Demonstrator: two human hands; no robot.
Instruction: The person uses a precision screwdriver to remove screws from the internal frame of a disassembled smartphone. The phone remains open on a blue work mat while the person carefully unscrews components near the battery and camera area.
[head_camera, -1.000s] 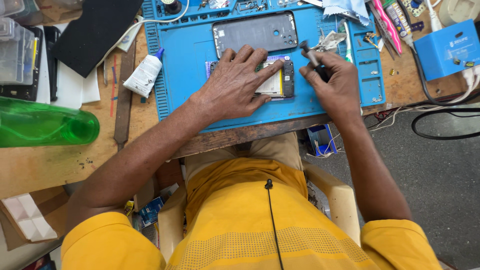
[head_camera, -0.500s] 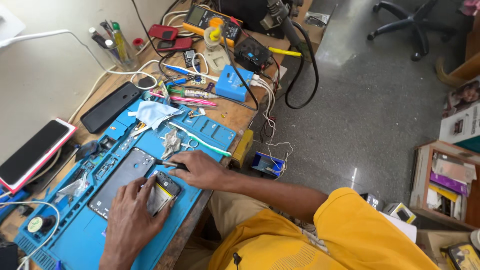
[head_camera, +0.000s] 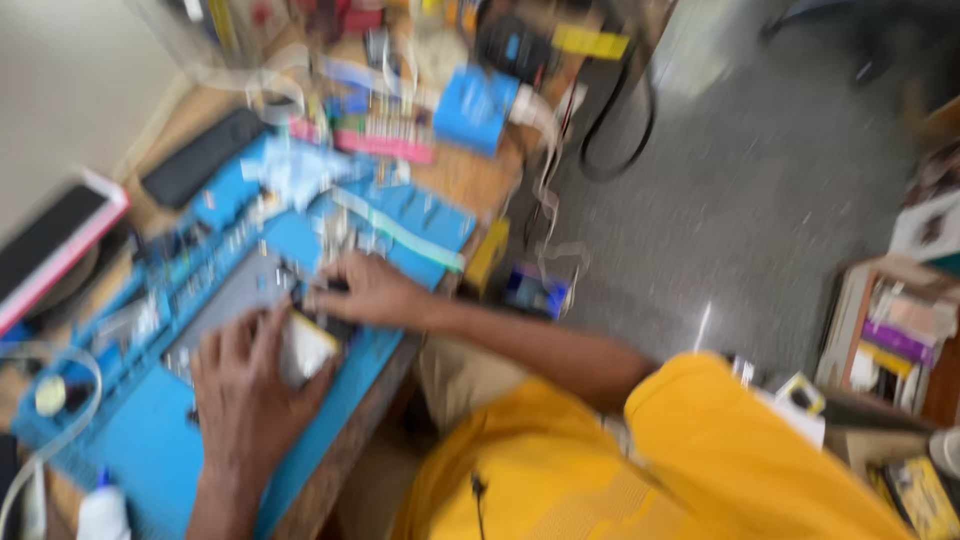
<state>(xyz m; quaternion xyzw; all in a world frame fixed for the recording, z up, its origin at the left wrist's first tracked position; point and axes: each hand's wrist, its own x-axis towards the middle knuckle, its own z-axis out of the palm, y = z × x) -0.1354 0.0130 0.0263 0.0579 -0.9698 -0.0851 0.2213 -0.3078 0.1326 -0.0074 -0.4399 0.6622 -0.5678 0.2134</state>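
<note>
Blurred view. Left hand (head_camera: 245, 395) flat, pressing small pale part (head_camera: 303, 348) on blue mat (head_camera: 130, 440), not clenched. Right hand (head_camera: 365, 290) just beyond part, fingers pinched, contents unclear.

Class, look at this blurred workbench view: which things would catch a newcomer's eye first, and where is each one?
The bright blue work mat fills the bench at lower left, with the left hand pressing on a small flat opened device and the right hand just beyond it. The person's vivid yellow shirt dominates the bottom right. A blue box stands out among blurred clutter at the bench's far end.
</note>
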